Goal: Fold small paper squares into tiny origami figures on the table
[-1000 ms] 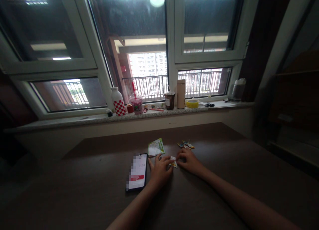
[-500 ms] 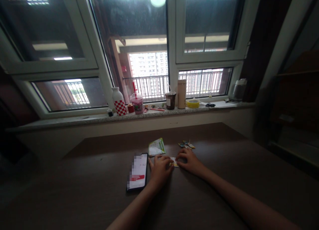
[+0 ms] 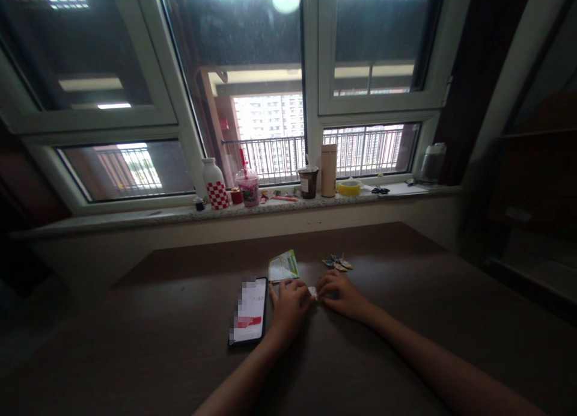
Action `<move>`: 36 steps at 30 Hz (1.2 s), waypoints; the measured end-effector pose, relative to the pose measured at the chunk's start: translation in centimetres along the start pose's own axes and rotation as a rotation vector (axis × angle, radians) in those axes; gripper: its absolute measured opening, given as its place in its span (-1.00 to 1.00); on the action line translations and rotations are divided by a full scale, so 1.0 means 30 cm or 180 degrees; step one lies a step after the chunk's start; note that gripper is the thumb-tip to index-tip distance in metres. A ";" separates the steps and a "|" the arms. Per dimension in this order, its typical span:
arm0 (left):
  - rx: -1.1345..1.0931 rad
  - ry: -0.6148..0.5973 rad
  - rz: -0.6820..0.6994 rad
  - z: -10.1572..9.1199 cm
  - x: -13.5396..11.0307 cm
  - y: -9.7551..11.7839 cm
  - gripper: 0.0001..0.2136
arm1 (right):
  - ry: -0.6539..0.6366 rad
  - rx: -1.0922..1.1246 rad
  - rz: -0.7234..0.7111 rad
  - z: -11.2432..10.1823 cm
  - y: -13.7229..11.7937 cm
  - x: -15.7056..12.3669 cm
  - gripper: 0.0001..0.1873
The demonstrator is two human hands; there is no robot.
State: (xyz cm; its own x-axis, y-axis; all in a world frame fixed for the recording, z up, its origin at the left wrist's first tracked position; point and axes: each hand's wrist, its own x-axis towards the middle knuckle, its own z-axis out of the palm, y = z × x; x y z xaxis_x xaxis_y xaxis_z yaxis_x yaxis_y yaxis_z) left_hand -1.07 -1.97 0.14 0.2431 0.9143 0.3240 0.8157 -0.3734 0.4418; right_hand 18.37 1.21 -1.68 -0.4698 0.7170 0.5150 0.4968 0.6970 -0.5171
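Between my two hands, on the brown table [image 3: 387, 356], lies a small whitish piece of paper [image 3: 312, 291], mostly covered by the fingers. My left hand [image 3: 291, 305] grips its left side with bent fingers. From the right, my right hand [image 3: 340, 293] pinches the other side of it. A few small folded paper pieces [image 3: 338, 263], yellow and blue, lie in a cluster just beyond my right hand. Behind my left hand rests a green and white packet or sheet [image 3: 283, 266]. A lit phone [image 3: 249, 311] lies face up to the left of my left hand.
Along the stone windowsill [image 3: 180, 214] stand a checkered bottle [image 3: 216, 187], a pink cup with a straw [image 3: 247, 190], a dark cup [image 3: 308, 181], a tan flask [image 3: 329, 171], yellow tape [image 3: 349, 188] and black scissors [image 3: 380, 190]. Windows rise behind them.
My fingertips have come closer together over the paper, and less of it shows now. The phone, packet and folded pieces stay where they were.
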 end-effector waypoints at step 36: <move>0.0277 0.0075 -0.0186 0.001 0.014 -0.007 -0.85 | -0.0161 -0.0334 0.0745 0.023 -0.013 0.006 -0.95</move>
State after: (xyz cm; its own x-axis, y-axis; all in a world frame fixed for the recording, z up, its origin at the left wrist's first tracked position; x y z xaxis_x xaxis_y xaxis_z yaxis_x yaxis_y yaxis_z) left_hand -1.13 -1.50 0.14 0.1822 0.9298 0.3198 0.8709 -0.3036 0.3865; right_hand 17.60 1.08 -1.87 -0.3677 0.8602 0.3534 0.6679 0.5087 -0.5432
